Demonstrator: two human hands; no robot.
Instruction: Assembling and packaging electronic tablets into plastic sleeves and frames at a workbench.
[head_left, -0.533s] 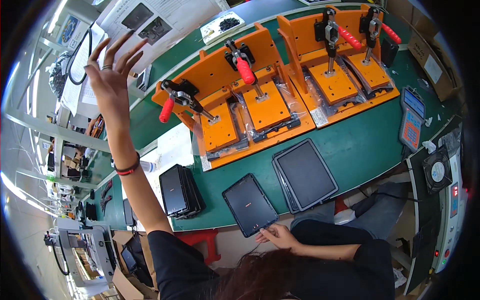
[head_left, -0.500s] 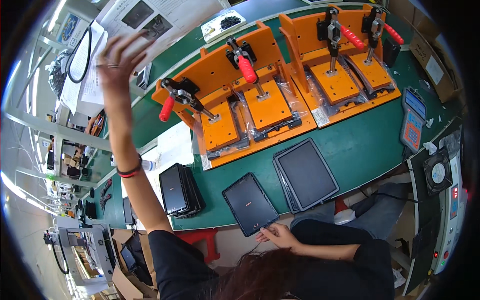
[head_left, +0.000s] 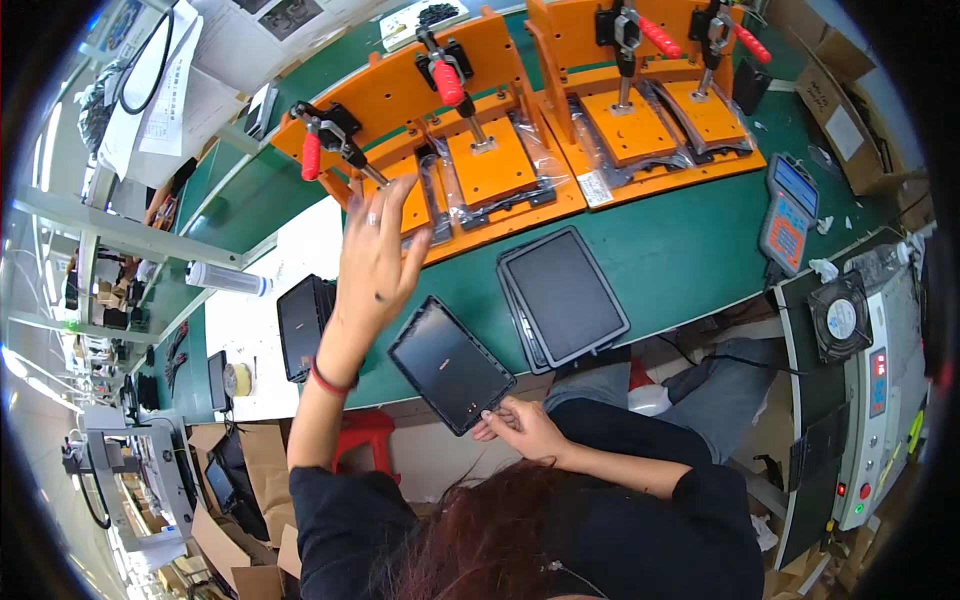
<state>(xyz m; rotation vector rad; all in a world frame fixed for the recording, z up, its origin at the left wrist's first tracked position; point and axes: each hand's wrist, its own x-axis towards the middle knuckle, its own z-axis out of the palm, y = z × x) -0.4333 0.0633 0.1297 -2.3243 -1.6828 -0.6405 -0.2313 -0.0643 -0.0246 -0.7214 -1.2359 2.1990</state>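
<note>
My right hand (head_left: pixel 527 428) pinches the lower corner of a black tablet housing (head_left: pixel 436 350), which lies tilted at the front edge of the green table. Raised with its fingers apart, my left hand (head_left: pixel 375 262) holds nothing. It hovers above and left of that housing, in front of the leftmost orange clamp fixture (head_left: pixel 350 95), covering part of its press plate. To the right of the held piece, a small stack of black tablets (head_left: pixel 565 295) rests on the table. Another stack of black tablet housings (head_left: pixel 300 325) stands left of my left forearm and is partly hidden by it.
A second orange clamp fixture (head_left: pixel 570 70) with red-handled toggle clamps stands at the back right. Right of it are a handheld meter (head_left: pixel 790 215) and a cardboard box (head_left: pixel 840 120). A clear tube (head_left: pixel 228 278) and a tape roll (head_left: pixel 237 379) lie at left. A red stool (head_left: pixel 365 445) is below the table.
My left hand has come down and to the right from high at the left, fingers still spread. My right hand keeps hold of the tablet housing's corner. The whole view has shifted.
</note>
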